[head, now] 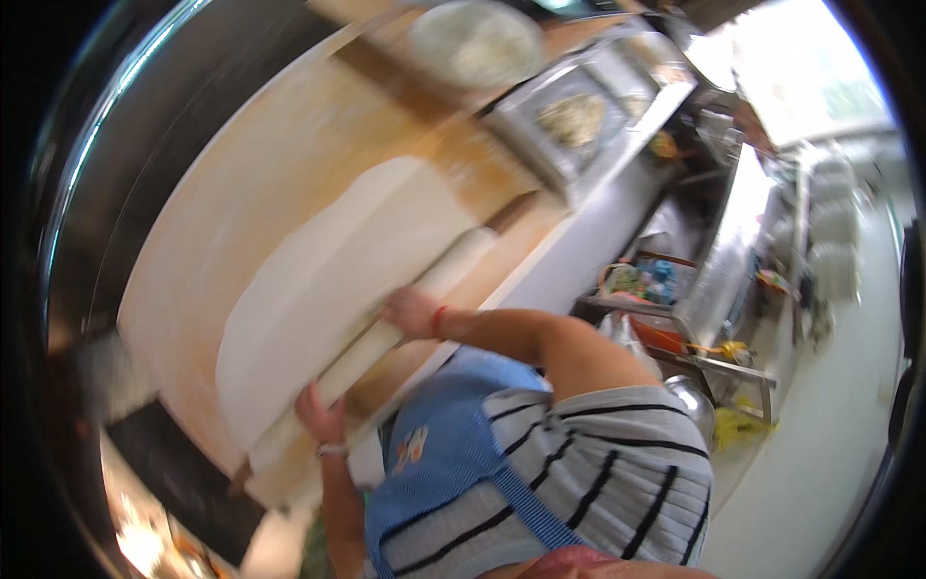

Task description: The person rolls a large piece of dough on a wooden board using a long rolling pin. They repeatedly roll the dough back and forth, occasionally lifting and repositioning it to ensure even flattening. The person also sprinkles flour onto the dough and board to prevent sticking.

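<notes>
A large thin sheet of pale dough (318, 289) lies across a floured wooden board. Along its near edge runs a long rolling pin (512, 211); its brown wooden ends stick out, and its middle appears wrapped in dough. My left hand (320, 414), with a pale band at the wrist, is on the wrapped pin towards its lower left end. Nearer the pin's middle, my right hand (411, 313), with a red band at the wrist, grips it from above. Blur hides the exact finger positions.
Beyond the wooden board (289, 137) stands a bowl of whitish contents (477, 45). Metal trays (571, 119) stand at the board's right, one holding a pale, lumpy mass. Farther right are a metal rack (723, 253), a metal bowl (691, 405) and stacked pale containers (833, 217).
</notes>
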`<action>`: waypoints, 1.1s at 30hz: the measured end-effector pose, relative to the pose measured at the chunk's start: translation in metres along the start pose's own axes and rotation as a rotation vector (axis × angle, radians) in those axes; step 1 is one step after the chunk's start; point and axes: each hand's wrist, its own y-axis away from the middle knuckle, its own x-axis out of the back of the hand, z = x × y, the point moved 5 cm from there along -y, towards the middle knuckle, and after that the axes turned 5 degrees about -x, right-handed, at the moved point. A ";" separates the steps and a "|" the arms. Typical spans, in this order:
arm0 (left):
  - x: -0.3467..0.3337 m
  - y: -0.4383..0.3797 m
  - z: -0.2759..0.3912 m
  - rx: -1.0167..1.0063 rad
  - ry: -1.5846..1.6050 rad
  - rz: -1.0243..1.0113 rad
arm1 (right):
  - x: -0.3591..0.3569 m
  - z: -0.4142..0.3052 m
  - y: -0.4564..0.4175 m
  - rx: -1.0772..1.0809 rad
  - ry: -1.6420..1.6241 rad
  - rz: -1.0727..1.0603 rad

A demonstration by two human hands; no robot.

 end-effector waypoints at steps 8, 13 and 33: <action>-0.011 0.053 0.021 0.106 -0.100 -0.034 | 0.019 -0.030 -0.012 0.114 0.092 -0.336; 0.033 -0.111 -0.028 0.158 -0.196 0.151 | 0.020 -0.007 -0.095 -0.175 0.098 -0.088; 0.048 -0.267 -0.083 0.165 -0.135 0.031 | 0.007 0.014 -0.269 -0.215 0.338 0.093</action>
